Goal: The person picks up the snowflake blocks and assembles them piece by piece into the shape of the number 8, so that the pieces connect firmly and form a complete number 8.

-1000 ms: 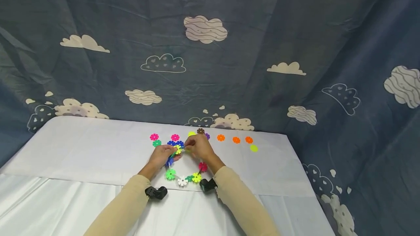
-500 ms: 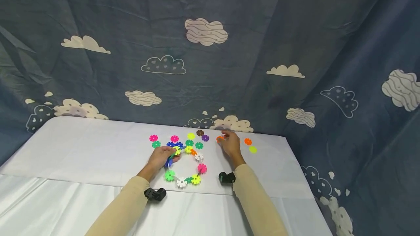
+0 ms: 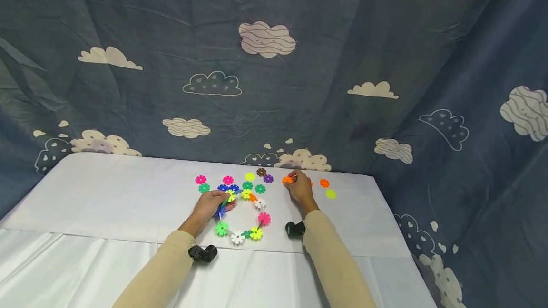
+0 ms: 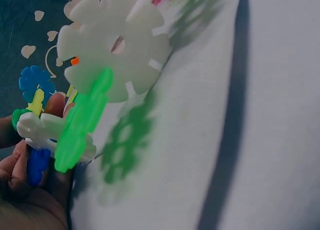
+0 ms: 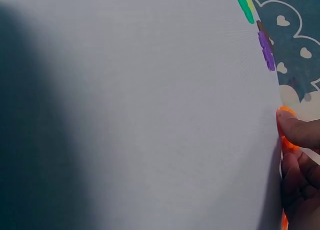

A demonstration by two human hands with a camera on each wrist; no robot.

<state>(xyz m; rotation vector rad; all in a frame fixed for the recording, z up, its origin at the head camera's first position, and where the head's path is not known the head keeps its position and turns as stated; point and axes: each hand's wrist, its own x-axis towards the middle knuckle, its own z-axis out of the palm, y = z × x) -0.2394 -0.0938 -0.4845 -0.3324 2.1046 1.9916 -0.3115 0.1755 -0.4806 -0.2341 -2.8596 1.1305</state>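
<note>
My left hand [image 3: 210, 205] holds a ring-shaped chain of interlocking flower discs [image 3: 256, 233] by its upper left side, fingers round a yellow disc [image 3: 231, 196]. In the left wrist view, a white disc [image 4: 115, 45] and a green disc [image 4: 85, 125] of the chain stand slotted together near the camera, and a blue disc [image 4: 37, 165] lies against the fingers. My right hand [image 3: 301, 189], farther right, pinches an orange flower disc [image 3: 288, 179] between thumb and fingers. In the right wrist view, the thumb presses on that orange disc [image 5: 288, 143] near the table surface.
Loose flower discs lie along the back of the white table [image 3: 128, 194]: pink [image 3: 200, 179], green [image 3: 260, 188], brown [image 3: 261, 172], purple [image 3: 268, 178], orange [image 3: 324, 183] and yellow [image 3: 331, 194]. A dark cloud-print curtain [image 3: 299, 118] hangs behind.
My right hand has left the chain's top, moved right to the orange discs and taken hold of one, now tilted up. My left hand stays on the chain.
</note>
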